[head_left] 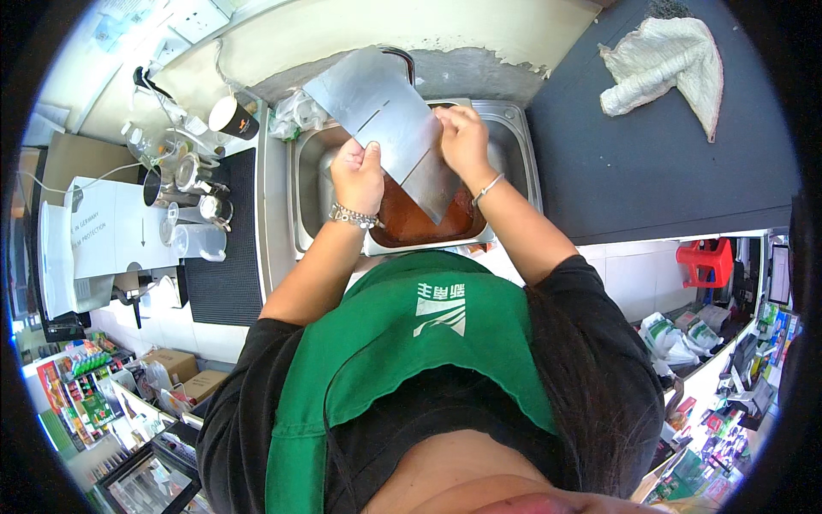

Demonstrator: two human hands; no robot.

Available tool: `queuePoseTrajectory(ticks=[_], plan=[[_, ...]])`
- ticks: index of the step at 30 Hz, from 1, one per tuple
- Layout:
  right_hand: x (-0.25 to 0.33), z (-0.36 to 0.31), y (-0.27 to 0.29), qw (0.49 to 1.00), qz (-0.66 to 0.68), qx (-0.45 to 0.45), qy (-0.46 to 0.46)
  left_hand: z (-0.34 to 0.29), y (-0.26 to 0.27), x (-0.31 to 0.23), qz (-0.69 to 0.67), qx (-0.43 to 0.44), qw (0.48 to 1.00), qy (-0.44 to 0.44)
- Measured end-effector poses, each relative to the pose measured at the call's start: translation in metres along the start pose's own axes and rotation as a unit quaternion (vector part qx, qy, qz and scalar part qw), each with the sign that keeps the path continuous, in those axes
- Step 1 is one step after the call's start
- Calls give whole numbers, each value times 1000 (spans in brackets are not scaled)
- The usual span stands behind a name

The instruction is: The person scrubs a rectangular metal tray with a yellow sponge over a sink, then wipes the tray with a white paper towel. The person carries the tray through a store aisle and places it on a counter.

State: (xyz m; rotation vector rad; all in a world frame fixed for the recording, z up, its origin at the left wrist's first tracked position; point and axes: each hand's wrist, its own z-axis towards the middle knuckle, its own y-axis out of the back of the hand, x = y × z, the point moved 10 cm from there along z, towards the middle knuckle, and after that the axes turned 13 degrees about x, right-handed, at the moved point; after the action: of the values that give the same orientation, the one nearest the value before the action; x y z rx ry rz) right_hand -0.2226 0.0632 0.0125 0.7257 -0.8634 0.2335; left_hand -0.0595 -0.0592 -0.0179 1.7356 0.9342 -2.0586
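Note:
A thin silvery metal sheet [385, 116] with narrow slots is tilted above the sink [295, 206]. My left hand [358, 178] grips its lower left edge, thumb on the upper face and fingers mostly hidden beneath. At the sheet's right edge, my right hand [463, 144] has its fingers curled against the metal, gripping it. Below the sheet, a white-rimmed tub of reddish-brown liquid [411, 218] stands in the sink. The sheet hides part of the tub. Behind it, a dark curved faucet [404, 56] shows in part.
A clear plastic bag [298, 113] lies at the sink's left rim. Farther left are a paper cup [233, 118], a clear measuring jug [202, 241] and a black ribbed mat [224, 287]. On the right, a white cloth [664, 68] rests on the dark counter [651, 180]. A red stool [706, 261] stands beyond.

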Motion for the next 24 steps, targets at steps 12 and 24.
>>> queuePoseTrajectory(ticks=[12,24], plan=[[63,-18,49,990,-89,-74,78,0,-7,-23,27,-14,997,-74],[98,-71,-30,962,-4,169,213,9,3,3,-91,-85,992,-18]])
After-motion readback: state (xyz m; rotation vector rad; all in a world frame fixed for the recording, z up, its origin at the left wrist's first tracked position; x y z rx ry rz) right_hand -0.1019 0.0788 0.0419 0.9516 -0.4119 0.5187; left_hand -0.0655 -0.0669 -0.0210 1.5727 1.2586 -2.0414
